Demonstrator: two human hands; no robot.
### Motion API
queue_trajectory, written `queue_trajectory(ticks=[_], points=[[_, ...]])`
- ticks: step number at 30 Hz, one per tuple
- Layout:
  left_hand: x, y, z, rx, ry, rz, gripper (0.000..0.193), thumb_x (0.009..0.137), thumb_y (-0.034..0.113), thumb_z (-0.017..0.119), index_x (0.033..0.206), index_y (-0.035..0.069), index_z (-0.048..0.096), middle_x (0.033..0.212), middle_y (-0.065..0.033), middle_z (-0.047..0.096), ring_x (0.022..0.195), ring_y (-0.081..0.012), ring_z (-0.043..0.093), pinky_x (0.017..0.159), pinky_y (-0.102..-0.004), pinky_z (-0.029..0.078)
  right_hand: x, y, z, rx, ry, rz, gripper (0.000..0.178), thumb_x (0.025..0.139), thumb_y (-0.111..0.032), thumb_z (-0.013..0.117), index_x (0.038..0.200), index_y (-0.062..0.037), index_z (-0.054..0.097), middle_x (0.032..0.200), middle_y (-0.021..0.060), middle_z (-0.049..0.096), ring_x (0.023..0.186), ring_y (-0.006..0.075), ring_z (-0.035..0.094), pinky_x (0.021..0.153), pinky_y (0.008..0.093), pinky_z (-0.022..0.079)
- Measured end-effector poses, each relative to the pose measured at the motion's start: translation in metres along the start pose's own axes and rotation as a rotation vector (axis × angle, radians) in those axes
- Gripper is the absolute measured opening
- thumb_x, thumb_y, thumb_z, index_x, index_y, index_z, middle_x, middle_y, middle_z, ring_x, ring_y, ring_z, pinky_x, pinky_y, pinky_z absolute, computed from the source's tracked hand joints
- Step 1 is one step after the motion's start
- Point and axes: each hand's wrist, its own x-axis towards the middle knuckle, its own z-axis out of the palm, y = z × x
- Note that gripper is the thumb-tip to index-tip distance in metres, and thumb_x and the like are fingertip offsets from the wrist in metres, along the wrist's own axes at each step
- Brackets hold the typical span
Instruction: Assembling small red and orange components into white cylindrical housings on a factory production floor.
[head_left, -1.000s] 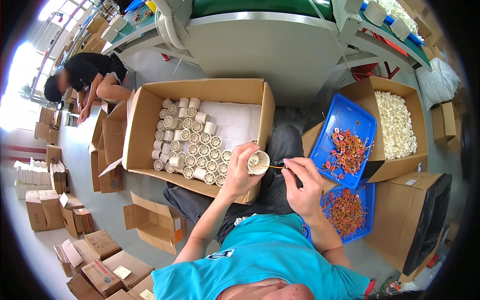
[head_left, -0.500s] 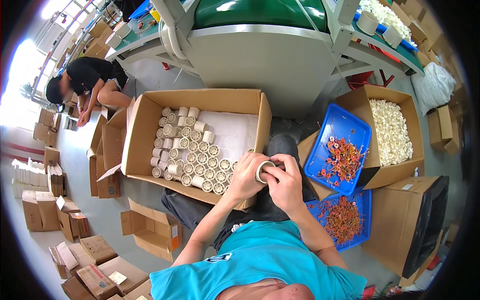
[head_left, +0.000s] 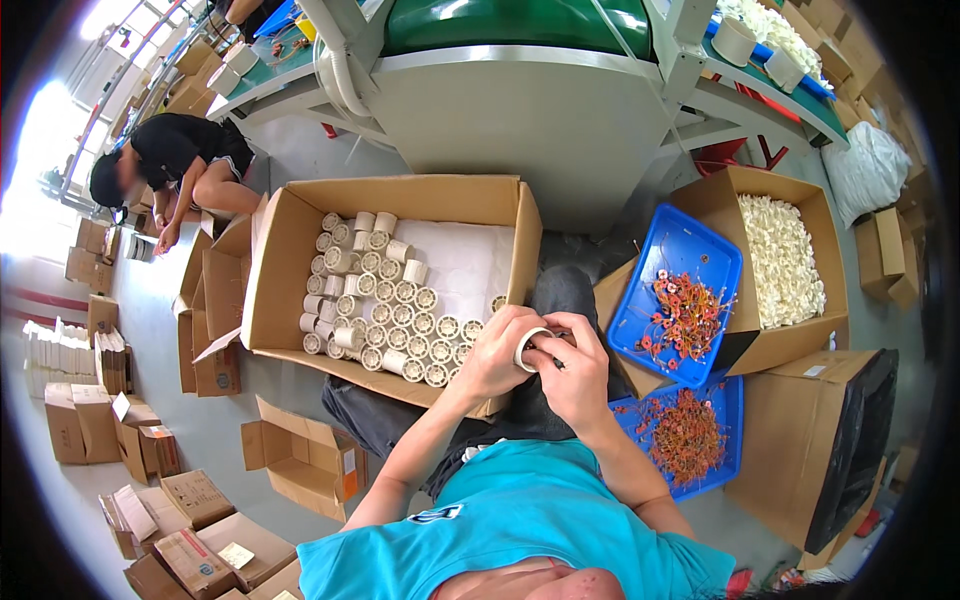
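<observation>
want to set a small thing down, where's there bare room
Bare: the white liner at the far right of the large carton, between the white cylinders and its right wall; mostly, the far end of the upper blue tray, beyond the orange wired parts. Crowded: the large carton's left side, the lower blue tray, the carton of white pieces.
</observation>
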Motion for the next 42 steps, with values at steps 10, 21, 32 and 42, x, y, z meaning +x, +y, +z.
queue_trajectory(ticks=[10, 21, 32, 42], points=[[0.002, -0.002, -0.001, -0.033, -0.033, -0.001, 0.046, 0.064, -0.004, 0.077, 0.106, 0.001, 0.058, 0.096, -0.0167, 0.062, 0.086, -0.0365, 0.063, 0.074, -0.0421, 0.053, 0.001, 0.006, 0.0, -0.002, -0.026, -0.003, 0.022, 0.073, -0.001, 0.076, 0.094, -0.003, 0.075, 0.105, 0.0112, 0.065, 0.092, 0.0289, 0.065, 0.079, 0.0378, 0.054], [0.0, -0.007, -0.002, 0.076, -0.011, 0.07, 0.049, 0.062, -0.001, 0.078, 0.106, 0.001, 0.059, 0.095, -0.0155, 0.061, 0.085, -0.0358, 0.061, 0.074, -0.0423, 0.052, 0.001, 0.011, 0.01, 0.176, 0.006, 0.122, 0.019, 0.075, 0.005, 0.074, 0.093, -0.0004, 0.076, 0.105, 0.0117, 0.066, 0.09, 0.025, 0.068, 0.079, 0.0334, 0.055], [0.008, 0.001, -0.017, 0.108, -0.141, 0.164, 0.05, 0.061, 0.001, 0.078, 0.106, -0.001, 0.058, 0.1, -0.0157, 0.06, 0.089, -0.0354, 0.06, 0.078, -0.0432, 0.051, 0.001, 0.011, 0.002, 0.354, -0.077, 0.174, 0.017, 0.074, 0.007, 0.073, 0.09, 0.0013, 0.076, 0.109, 0.012, 0.066, 0.093, 0.0238, 0.069, 0.083, 0.0325, 0.055], [0.002, 0.002, -0.015, 0.094, -0.045, 0.166, 0.051, 0.061, 0.001, 0.078, 0.108, -0.002, 0.059, 0.098, -0.0153, 0.061, 0.091, -0.0357, 0.061, 0.078, -0.0438, 0.052, -0.002, 0.001, 0.003, 0.339, -0.048, 0.139, 0.019, 0.075, 0.01, 0.072, 0.092, 0.003, 0.075, 0.111, 0.0124, 0.066, 0.097, 0.0236, 0.069, 0.086, 0.0321, 0.055]])
